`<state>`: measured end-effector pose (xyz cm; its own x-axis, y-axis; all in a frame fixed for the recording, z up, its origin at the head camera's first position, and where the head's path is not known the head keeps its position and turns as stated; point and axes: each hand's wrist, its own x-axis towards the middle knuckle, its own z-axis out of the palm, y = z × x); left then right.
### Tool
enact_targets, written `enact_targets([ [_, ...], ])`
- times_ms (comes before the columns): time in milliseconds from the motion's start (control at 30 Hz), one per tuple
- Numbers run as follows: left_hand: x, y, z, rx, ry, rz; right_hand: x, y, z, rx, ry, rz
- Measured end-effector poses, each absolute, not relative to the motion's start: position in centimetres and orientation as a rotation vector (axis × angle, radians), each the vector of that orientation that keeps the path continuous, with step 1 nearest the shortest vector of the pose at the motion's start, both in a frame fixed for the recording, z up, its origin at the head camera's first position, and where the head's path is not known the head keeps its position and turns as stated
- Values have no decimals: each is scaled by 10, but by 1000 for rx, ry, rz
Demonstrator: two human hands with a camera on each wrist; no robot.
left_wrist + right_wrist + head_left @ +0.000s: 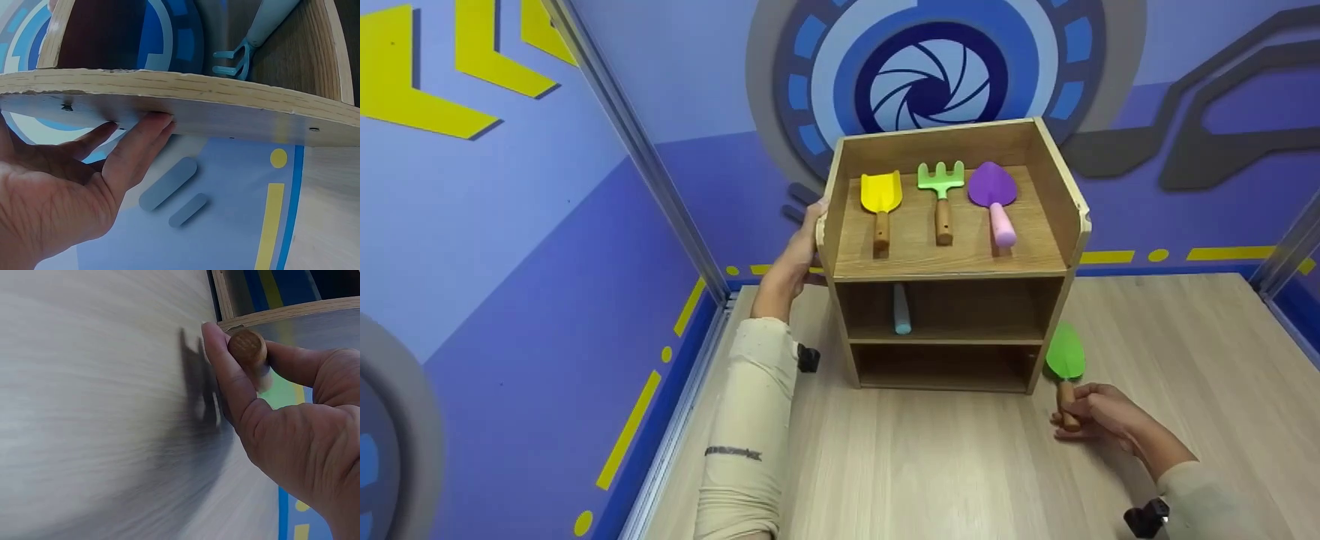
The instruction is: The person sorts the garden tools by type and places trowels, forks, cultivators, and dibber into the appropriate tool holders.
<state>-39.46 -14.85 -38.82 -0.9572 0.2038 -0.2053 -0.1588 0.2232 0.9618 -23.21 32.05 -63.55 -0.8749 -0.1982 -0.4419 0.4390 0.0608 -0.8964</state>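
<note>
My right hand point(1106, 415) pinches the wooden handle of a green toy trowel point(1066, 352), held low beside the shelf's right side with the blade pointing away. In the right wrist view the handle's round end point(247, 346) sits between thumb and fingers. My left hand point(798, 259) is at the left side of the small wooden shelf point(952, 276). In the left wrist view its extended fingers point(147, 130) touch the side panel. On the top board lie a yellow shovel point(880, 192), a light green rake point(940, 181) and a purple trowel point(992, 185) with a pink handle.
A light blue tool point(901, 309) lies on the middle tier; the left wrist view shows its forked head point(243, 59). The shelf stands on a wood-patterned table point(937, 465). Blue printed walls point(697, 75) rise behind and to the left, joined by a metal post point(637, 135).
</note>
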Motion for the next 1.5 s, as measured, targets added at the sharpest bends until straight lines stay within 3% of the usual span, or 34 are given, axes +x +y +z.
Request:
enact_targets([
  [733,-392,-153,-374,2,2114,1801,-217,318,-609,59,2130,-1872],
  [1500,-396,-156,-380,25,2035,1863,-206,315,-605,0,2313,-2019],
])
